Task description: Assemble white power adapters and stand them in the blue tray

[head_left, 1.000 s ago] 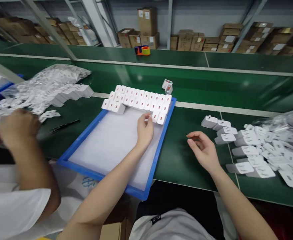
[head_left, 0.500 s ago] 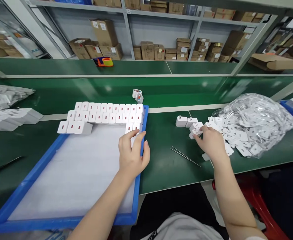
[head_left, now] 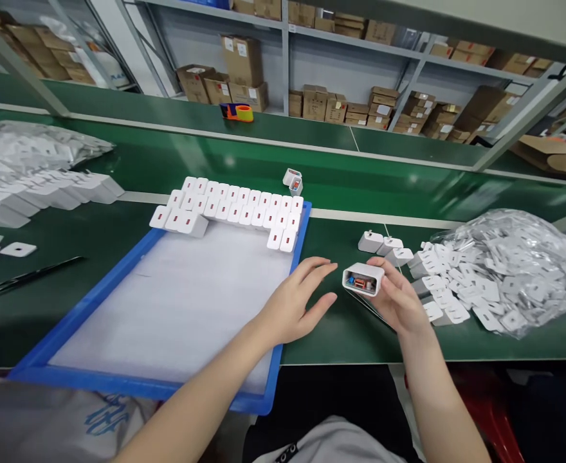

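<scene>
My right hand (head_left: 396, 294) grips a white charger housing (head_left: 363, 279), its open end turned toward me with circuit parts showing inside. To the left of it, my left hand (head_left: 296, 302) is empty, fingers spread and apart from the housing. Tweezers (head_left: 370, 310) lie on the bench partly behind my right hand. Several white chargers (head_left: 389, 244) stand just beyond that hand. On the left, a blue-rimmed tray (head_left: 114, 292) bears rows of finished-looking white chargers (head_left: 244, 207) along its far side, each with a small dark red slot.
A clear plastic bag (head_left: 519, 263) spills white cover plates on the right. Two open housings (head_left: 294, 181) sit behind the tray. More white chargers (head_left: 46, 193), loose plates (head_left: 17, 249) and dark tweezers (head_left: 29, 276) lie on the left. A tape roll (head_left: 245, 114) rests on the ledge.
My right hand has picked up a housing from the group on the right and brought it left, toward me. My left hand has moved right from the tray toward it. The view has shifted.
</scene>
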Tool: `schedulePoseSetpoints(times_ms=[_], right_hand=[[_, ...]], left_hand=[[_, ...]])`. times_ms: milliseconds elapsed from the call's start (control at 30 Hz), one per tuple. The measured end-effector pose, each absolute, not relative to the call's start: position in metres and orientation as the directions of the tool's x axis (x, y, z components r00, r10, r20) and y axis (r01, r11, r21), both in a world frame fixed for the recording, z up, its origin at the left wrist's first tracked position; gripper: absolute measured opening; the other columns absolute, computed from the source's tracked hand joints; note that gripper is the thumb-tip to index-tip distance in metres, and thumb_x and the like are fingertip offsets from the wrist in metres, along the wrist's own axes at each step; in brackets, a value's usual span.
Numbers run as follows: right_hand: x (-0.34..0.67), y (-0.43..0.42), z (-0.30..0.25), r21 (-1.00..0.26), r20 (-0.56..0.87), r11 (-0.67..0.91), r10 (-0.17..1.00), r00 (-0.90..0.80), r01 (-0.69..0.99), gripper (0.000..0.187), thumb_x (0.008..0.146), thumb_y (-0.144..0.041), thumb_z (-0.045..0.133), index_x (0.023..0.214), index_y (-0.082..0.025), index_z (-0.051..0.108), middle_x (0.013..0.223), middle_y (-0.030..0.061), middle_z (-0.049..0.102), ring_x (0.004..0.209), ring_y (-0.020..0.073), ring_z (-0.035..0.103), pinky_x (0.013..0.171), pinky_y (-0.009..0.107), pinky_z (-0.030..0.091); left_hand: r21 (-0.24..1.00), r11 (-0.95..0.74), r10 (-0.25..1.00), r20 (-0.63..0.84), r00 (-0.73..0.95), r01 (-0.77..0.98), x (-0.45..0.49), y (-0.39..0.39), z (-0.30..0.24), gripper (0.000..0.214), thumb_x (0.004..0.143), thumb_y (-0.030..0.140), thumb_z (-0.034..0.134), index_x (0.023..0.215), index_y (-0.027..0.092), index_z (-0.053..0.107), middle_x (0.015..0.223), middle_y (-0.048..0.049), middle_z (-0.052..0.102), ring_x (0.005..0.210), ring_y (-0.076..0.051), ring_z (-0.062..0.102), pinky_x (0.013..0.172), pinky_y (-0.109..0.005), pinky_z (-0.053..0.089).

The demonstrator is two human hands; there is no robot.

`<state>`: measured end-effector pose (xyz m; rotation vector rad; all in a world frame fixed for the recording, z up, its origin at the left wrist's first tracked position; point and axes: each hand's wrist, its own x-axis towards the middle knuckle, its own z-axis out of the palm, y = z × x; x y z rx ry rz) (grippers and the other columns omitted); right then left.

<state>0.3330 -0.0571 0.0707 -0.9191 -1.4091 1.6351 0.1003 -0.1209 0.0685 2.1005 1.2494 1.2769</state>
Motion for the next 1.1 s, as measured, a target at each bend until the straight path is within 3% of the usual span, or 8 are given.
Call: schedulePoseSetpoints(times_ms=[100,200,333,467,600,700,767,1100], right_hand=[[0.317,-0.061,0.060,-0.967,-0.085,-0.195,0.854,-0.513,-0.164,0.054,0.083,-0.062,0.070,0.118,-0.027,0.049,0.116,0.0127,0.070,0.107,0.0300,0.069,0.097,0.054,0.055],[0.307,-0.063,0.050,-0.965,-0.061,-0.188,0.839,-0.540,-0.185,0.051,0.084,-0.061,0.070,0.117,-0.027,0.051,0.118,0.0128,0.070,0.105,0.0286,0.070,0.096,0.051,0.057],[0.300,-0.062,0.038,-0.988,0.023,-0.053,0.879,-0.476,-0.146,0.038,0.092,-0.057,0.063,0.115,-0.027,0.059,0.109,0.0089,0.069,0.093,0.0224,0.070,0.083,0.039,0.061],[0.300,-0.063,0.032,-0.992,0.105,0.070,0.905,-0.412,-0.101,0.026,0.097,-0.047,0.062,0.113,-0.027,0.068,0.111,0.0075,0.065,0.088,0.0182,0.065,0.074,0.031,0.057],[0.304,-0.068,0.026,-0.950,0.299,0.312,0.884,-0.359,-0.024,0.033,0.092,-0.038,0.070,0.124,-0.029,0.068,0.130,0.0094,0.060,0.117,0.0261,0.060,0.097,0.040,0.054],[0.304,-0.072,0.020,-0.759,0.575,0.640,0.747,-0.335,0.124,0.045,0.091,-0.022,0.070,0.135,-0.030,0.062,0.131,0.0105,0.063,0.126,0.0292,0.058,0.104,0.049,0.053],[0.304,-0.072,0.018,-0.645,0.685,0.746,0.660,-0.311,0.163,0.049,0.090,-0.012,0.067,0.136,-0.029,0.061,0.125,0.0102,0.067,0.119,0.0278,0.063,0.101,0.049,0.056],[0.305,-0.073,0.017,-0.562,0.760,0.814,0.579,-0.296,0.149,0.057,0.089,-0.005,0.063,0.140,-0.027,0.056,0.122,0.0113,0.068,0.113,0.0275,0.067,0.093,0.049,0.061]], left_hand=[[0.884,-0.380,0.925,0.361,0.121,0.270,0.103,-0.120,0.068,0.040,0.100,0.035,0.053,0.139,0.028,0.055,0.137,-0.0129,0.057,0.102,-0.020,0.068,0.090,-0.037,0.061],[0.968,-0.217,0.974,0.207,0.094,0.123,0.106,-0.119,0.066,0.039,0.100,0.040,0.054,0.136,0.028,0.060,0.135,-0.0124,0.059,0.105,-0.022,0.068,0.091,-0.037,0.060],[0.974,-0.165,0.985,0.155,0.077,0.158,0.111,-0.117,0.064,0.036,0.100,0.039,0.052,0.132,0.028,0.065,0.135,-0.0105,0.063,0.123,-0.026,0.062,0.101,-0.041,0.055],[0.996,-0.079,0.996,0.077,0.034,0.038,0.114,-0.114,0.061,0.030,0.097,0.042,0.058,0.118,0.025,0.070,0.118,-0.0105,0.070,0.105,-0.024,0.069,0.091,-0.038,0.058],[0.990,0.059,0.998,-0.057,0.023,-0.131,0.115,-0.110,0.061,0.035,0.092,0.051,0.065,0.109,0.021,0.068,0.101,-0.0076,0.071,0.081,-0.017,0.068,0.080,-0.032,0.058],[0.983,0.075,0.997,-0.070,0.034,-0.166,0.117,-0.111,0.062,0.041,0.088,0.052,0.070,0.110,0.018,0.069,0.103,-0.0082,0.070,0.091,-0.019,0.069,0.082,-0.031,0.058],[0.982,0.071,0.996,-0.062,0.057,-0.173,0.117,-0.113,0.063,0.043,0.087,0.052,0.071,0.113,0.017,0.070,0.108,-0.0093,0.068,0.097,-0.021,0.069,0.084,-0.032,0.058],[0.994,-0.025,0.995,0.035,0.089,-0.108,0.114,-0.116,0.064,0.040,0.094,0.051,0.064,0.117,0.020,0.075,0.105,-0.0067,0.060,0.095,-0.018,0.066,0.083,-0.028,0.057]])
